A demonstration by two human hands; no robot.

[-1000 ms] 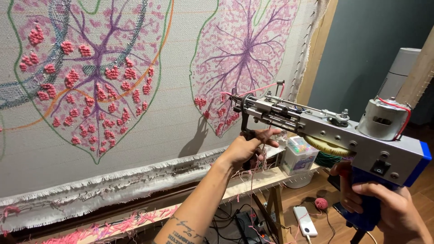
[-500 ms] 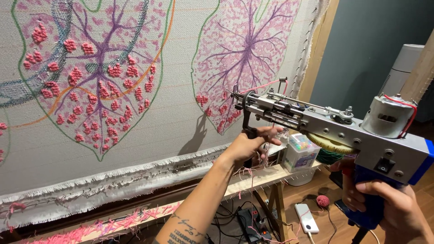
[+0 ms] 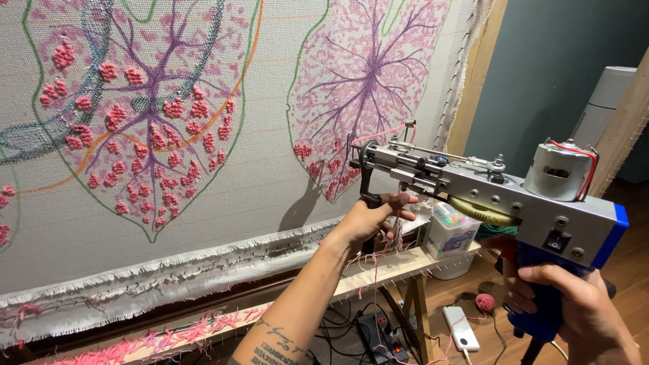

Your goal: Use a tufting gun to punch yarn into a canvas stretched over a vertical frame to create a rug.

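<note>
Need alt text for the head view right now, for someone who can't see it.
A person holds a tufting gun with both hands, the left hand on its front handle, the right hand on its blue grip, the tip just off a stretched cloth with pink and purple leaf designs. Yarn scraps lie on the wooden frame below.

wall (image 3: pixel 541 67): dark teal, right | floor (image 3: pixel 629 236): brown wood planks | frame post (image 3: pixel 476 74): light wood, upright | white tower fan (image 3: pixel 598 101): by wall | light: warm, even

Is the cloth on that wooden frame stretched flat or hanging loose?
Stretched flat: the cloth shows no folds across the leaf drawings; only its frayed bottom edge droops.
</note>
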